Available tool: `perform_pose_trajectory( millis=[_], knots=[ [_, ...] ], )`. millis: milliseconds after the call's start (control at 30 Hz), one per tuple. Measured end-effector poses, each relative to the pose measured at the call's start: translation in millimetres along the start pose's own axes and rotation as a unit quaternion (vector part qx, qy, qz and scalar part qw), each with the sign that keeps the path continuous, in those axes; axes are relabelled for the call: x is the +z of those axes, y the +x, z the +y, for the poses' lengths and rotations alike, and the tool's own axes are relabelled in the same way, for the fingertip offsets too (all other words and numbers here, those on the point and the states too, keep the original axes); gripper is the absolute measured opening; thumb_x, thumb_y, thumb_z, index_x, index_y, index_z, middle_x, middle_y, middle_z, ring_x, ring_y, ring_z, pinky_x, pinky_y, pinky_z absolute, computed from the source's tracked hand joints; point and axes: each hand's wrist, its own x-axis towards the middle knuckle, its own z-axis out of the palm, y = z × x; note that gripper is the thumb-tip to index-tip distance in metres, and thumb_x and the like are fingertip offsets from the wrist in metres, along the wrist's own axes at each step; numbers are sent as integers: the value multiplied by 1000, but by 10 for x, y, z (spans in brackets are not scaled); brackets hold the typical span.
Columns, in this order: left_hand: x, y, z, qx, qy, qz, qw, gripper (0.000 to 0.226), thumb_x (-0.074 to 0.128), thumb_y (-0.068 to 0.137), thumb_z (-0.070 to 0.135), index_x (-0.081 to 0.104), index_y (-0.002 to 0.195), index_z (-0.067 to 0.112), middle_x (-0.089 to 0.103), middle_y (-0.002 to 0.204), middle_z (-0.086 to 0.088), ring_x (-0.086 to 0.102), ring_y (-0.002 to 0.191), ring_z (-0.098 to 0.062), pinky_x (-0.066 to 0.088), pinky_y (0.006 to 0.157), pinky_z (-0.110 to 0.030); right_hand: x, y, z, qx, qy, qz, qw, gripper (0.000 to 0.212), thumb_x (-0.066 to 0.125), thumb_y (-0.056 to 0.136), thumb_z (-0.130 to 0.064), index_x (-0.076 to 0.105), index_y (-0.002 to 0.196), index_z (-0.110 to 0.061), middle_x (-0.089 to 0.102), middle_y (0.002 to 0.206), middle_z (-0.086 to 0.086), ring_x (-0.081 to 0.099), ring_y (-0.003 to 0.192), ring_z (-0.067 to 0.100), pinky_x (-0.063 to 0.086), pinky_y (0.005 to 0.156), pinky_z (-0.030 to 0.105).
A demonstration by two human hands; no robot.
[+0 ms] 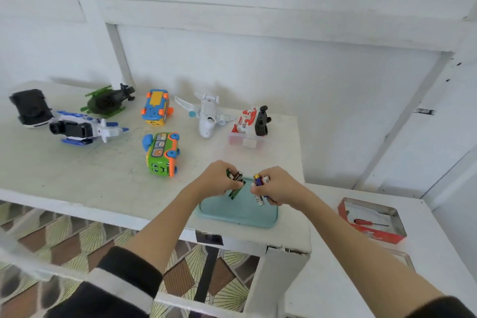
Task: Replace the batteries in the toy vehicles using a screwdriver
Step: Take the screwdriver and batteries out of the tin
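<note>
Green battery [235, 191] tilted, L hand [218, 178].

A white painted desk [77, 178] with a scuffed top fills the middle of the frame. Behind it, across the top of the frame, rises a white panelled wall [258, 64] with raised battens. At lower left, beneath the desk's edge, lies a patterned floor covering [59, 237] of brown diamonds and pale green fans. At lower right, a lower white surface [335, 279] adjoins the desk.
</note>
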Motion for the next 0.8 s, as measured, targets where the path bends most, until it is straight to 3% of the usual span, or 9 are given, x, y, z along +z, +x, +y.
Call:
perform_pose_trajectory(
  millis=[133, 267, 367, 433, 500, 600, 700, 800],
  knots=[
    [-75, 94, -135, 36, 100, -1, 994, 10, 72, 84, 13, 67, 79, 7, 54, 59, 5, 45, 47, -5, 38, 49, -19, 143, 147, -72, 3, -62, 54, 997, 26, 63, 83, -12, 46, 64, -8, 44, 60, 6, 40, 43, 15, 34, 38, 18],
    [-122, 136, -229, 82, 145, -34, 985, 9, 74, 84, 19, 68, 85, 12, 62, 79, 0, 54, 72, -16, 42, 65, -25, 199, 215, -116, 23, -88, 57, 994, 18, 62, 86, -15, 53, 73, -7, 47, 60, 5, 41, 43, 15, 35, 38, 17],
    [-138, 153, -312, 103, 140, -29, 984, 20, 75, 84, 21, 71, 98, 7, 61, 93, -1, 55, 87, -16, 42, 76, -25, 234, 214, -114, 21, -110, 60, 992, 11, 63, 86, -16, 61, 82, -6, 50, 64, 4, 43, 46, 14, 39, 42, 20],
    [-158, 155, -340, 109, 127, -28, 986, 22, 76, 82, 20, 72, 99, 7, 61, 95, 0, 55, 90, -15, 41, 77, -23, 231, 187, -87, -6, -117, 74, 990, 14, 65, 84, -16, 65, 86, -3, 54, 71, 5, 45, 51, 13, 39, 46, 18],
    [-192, 163, -349, 119, 121, -29, 985, 24, 80, 78, 18, 72, 98, 8, 62, 95, 1, 56, 91, -15, 42, 78, -23, 204, 159, -51, -36, -179, 77, 980, 19, 70, 80, -18, 65, 93, -5, 56, 84, 4, 50, 70, 15, 40, 59, 19],
    [-241, 178, -335, 145, 132, -33, 980, 27, 83, 75, 18, 72, 98, 10, 61, 92, 5, 55, 88, -11, 40, 76, -21, 197, 137, 3, -34, -311, 50, 949, 33, 73, 77, -24, 62, 106, -13, 54, 101, -1, 49, 94, 17, 43, 81, 31],
    [-255, 202, -342, 164, 132, -38, 977, 24, 83, 76, 18, 74, 97, 11, 63, 91, 4, 56, 88, -11, 42, 76, -18, 209, 131, 40, -34, -315, 38, 948, 36, 73, 78, -22, 60, 111, -13, 56, 106, -3, 50, 98, 17, 43, 85, 32],
    [-242, 192, -349, 191, 118, -33, 974, 25, 79, 79, 11, 73, 102, 8, 67, 88, 2, 58, 86, -10, 38, 73, -3, 212, 145, 68, -50, -285, 58, 956, 42, 73, 78, -20, 58, 116, -11, 56, 109, 5, 50, 100, 19, 38, 83, 24]
  ],
)
